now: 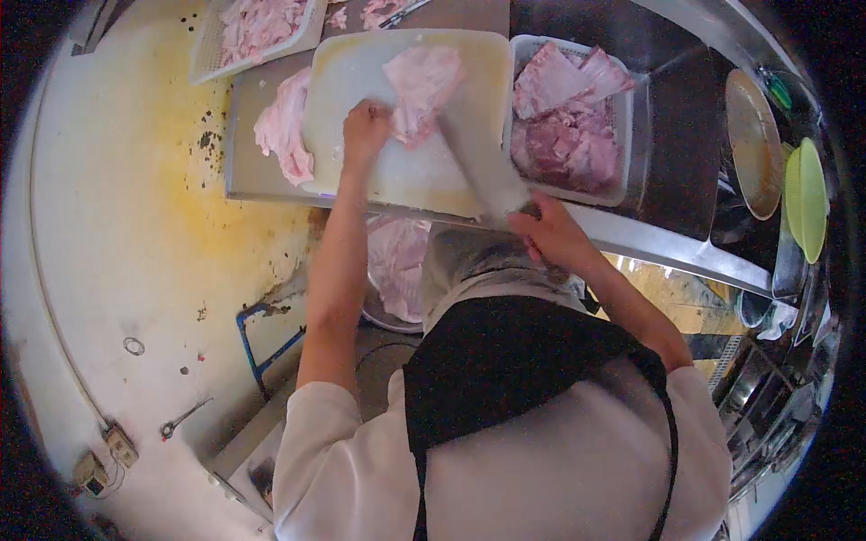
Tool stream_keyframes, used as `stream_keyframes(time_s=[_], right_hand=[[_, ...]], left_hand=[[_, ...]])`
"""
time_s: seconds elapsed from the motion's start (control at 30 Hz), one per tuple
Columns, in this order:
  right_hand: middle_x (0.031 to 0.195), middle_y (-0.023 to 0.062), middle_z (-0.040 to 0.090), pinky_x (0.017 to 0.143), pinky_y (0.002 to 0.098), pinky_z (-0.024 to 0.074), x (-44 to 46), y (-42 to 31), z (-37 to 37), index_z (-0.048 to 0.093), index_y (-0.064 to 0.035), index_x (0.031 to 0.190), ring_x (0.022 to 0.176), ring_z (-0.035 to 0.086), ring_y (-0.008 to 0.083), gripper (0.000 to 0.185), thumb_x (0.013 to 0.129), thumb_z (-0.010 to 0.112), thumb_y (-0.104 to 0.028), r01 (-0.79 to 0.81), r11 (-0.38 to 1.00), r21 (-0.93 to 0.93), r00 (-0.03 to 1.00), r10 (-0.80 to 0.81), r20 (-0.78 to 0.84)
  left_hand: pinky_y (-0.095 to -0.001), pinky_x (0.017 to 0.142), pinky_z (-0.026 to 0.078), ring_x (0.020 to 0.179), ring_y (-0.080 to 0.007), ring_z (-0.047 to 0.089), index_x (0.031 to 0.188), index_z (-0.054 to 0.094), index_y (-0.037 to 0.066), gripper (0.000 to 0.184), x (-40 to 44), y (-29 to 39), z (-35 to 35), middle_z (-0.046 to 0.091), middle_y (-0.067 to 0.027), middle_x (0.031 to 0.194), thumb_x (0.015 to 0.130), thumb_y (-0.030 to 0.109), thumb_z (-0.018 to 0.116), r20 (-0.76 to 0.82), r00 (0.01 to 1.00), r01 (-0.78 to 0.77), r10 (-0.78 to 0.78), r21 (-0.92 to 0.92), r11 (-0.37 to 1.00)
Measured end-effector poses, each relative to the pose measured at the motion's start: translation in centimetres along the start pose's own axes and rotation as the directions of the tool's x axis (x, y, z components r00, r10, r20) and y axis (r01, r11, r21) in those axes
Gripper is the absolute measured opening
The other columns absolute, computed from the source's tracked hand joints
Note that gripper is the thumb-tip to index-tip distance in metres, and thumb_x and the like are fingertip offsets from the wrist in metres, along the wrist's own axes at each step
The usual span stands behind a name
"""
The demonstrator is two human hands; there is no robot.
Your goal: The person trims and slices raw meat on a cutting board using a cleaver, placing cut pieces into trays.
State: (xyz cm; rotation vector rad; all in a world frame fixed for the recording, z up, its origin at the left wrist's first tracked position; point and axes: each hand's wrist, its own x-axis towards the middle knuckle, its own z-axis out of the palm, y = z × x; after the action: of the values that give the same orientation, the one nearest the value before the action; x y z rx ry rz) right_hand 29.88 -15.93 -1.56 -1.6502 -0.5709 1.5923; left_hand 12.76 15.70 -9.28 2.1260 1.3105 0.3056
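A pale pink piece of raw meat (424, 81) lies on the white cutting board (352, 68). My left hand (367, 131) is closed at the left edge of this piece, its fingertips partly hidden. My right hand (552, 233) grips a broad-bladed knife (478, 167) at the board's near right corner. Motion smears the blade, which slants up and left with its far end beside the meat. Another pale strip of meat (287, 131) hangs over the board's left side onto the metal table.
To the right of the board, a white basket (629, 135) holds meat pieces. Another white basket (206, 59) with pale scraps stands at the upper left. Below the table edge sits a basin of meat (397, 266). A green oval basin (806, 200) leans at far right.
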Motion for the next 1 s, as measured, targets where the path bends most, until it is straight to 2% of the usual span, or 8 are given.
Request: stream_keyframes(time_s=[0.07, 0.17, 0.27, 0.37, 0.7, 0.8, 0.9, 1.0], right_hand=[[0.065, 0.0021, 0.051, 0.043, 0.0268, 0.0391, -0.2, 0.5, -0.6, 0.054, -0.0003, 0.115, 0.047, 0.047, 0.0103, 0.032, 0.093, 0.060, -0.023, 0.032, 0.999, -0.029, 0.992, -0.035, -0.122], [0.064, 0.0021, 0.051, 0.043, 0.0271, 0.0388, 0.2, 1.7, -0.9, 0.054, -0.0007, 0.114, 0.045, 0.047, 0.0105, 0.030, 0.094, 0.060, -0.022, 0.109, 0.993, 0.042, 0.977, -0.100, -0.186], [0.067, 0.0049, 0.056, 0.045, 0.0297, 0.0434, -0.2, 2.3, -0.9, 0.052, -0.0012, 0.123, 0.045, 0.050, 0.0129, 0.038, 0.095, 0.059, -0.026, 0.072, 0.997, -0.024, 0.976, -0.075, -0.204], [0.066, 0.0053, 0.056, 0.045, 0.0298, 0.0434, 0.3, 4.1, -0.5, 0.050, -0.0008, 0.127, 0.045, 0.050, 0.0129, 0.041, 0.095, 0.059, -0.025, 0.060, 0.998, 0.009, 0.978, -0.057, -0.199], [0.064, 0.0048, 0.056, 0.046, 0.0315, 0.0437, 0.6, 1.8, -1.4, 0.053, -0.0008, 0.126, 0.045, 0.050, 0.0130, 0.040, 0.092, 0.060, -0.021, 0.180, 0.983, -0.043, 0.965, -0.185, -0.188], [0.069, 0.0058, 0.057, 0.045, 0.0305, 0.0423, 1.1, 2.2, -1.3, 0.053, -0.0016, 0.126, 0.046, 0.050, 0.0118, 0.040, 0.093, 0.060, -0.022, 0.171, 0.982, -0.073, 0.959, -0.183, -0.218], [0.068, 0.0035, 0.054, 0.042, 0.0283, 0.0396, 1.7, 2.8, -0.7, 0.054, -0.0019, 0.125, 0.046, 0.048, 0.0098, 0.039, 0.094, 0.061, -0.025, 0.231, 0.970, -0.079, 0.940, -0.244, -0.240], [0.073, 0.0056, 0.058, 0.046, 0.0298, 0.0430, 2.7, 3.5, -0.1, 0.053, -0.0017, 0.127, 0.049, 0.051, 0.0113, 0.043, 0.093, 0.061, -0.026, 0.292, 0.934, -0.206, 0.918, -0.334, -0.212]], left_hand=[[-0.0457, 0.078, 0.052, 0.089, -0.0383, 0.066, 0.101, 0.066, 0.003, 0.037, -0.4, 2.7, 1.5, 0.069, -0.0196, 0.094, 0.080, 0.034, 0.068, -0.100, 0.995, 0.010, -0.021, -0.114, 0.993], [-0.0452, 0.081, 0.053, 0.094, -0.0377, 0.067, 0.109, 0.063, 0.004, 0.041, -0.9, 5.3, 1.8, 0.069, -0.0207, 0.099, 0.081, 0.033, 0.067, 0.050, 0.998, 0.018, -0.038, 0.337, 0.941], [-0.0393, 0.077, 0.054, 0.086, -0.0313, 0.068, 0.107, 0.060, 0.001, 0.034, 1.4, 1.1, 3.0, 0.069, -0.0178, 0.094, 0.084, 0.026, 0.066, -0.059, 0.964, -0.236, 0.261, 0.271, 0.933], [-0.0348, 0.068, 0.053, 0.077, -0.0224, 0.066, 0.106, 0.057, 0.000, 0.026, 1.3, 5.0, 0.2, 0.067, -0.0120, 0.088, 0.087, 0.017, 0.064, 0.225, 0.972, 0.179, -0.064, -0.540, 0.823], [-0.0314, 0.058, 0.048, 0.072, -0.0173, 0.061, 0.106, 0.053, 0.001, 0.025, 2.0, 12.4, -4.8, 0.063, -0.0079, 0.089, 0.088, 0.012, 0.066, -0.156, 0.966, -0.030, -0.207, -0.862, 0.505], [-0.0354, 0.061, 0.050, 0.071, -0.0214, 0.062, 0.098, 0.055, 0.000, 0.021, -0.3, 6.5, 0.0, 0.063, -0.0102, 0.087, 0.087, 0.013, 0.067, -0.100, 0.961, 0.116, -0.259, -0.705, 0.699], [-0.0384, 0.069, 0.052, 0.078, -0.0248, 0.063, 0.104, 0.058, 0.001, 0.023, -2.9, 2.9, 1.0, 0.064, -0.0124, 0.093, 0.087, 0.016, 0.061, -0.166, 0.986, 0.015, 0.002, 0.097, 0.995], [-0.0423, 0.065, 0.051, 0.072, -0.0335, 0.063, 0.094, 0.059, 0.005, 0.022, -3.2, 3.8, 0.5, 0.064, -0.0157, 0.091, 0.078, 0.014, 0.070, -0.250, 0.916, -0.296, 0.315, 0.113, 0.949]])
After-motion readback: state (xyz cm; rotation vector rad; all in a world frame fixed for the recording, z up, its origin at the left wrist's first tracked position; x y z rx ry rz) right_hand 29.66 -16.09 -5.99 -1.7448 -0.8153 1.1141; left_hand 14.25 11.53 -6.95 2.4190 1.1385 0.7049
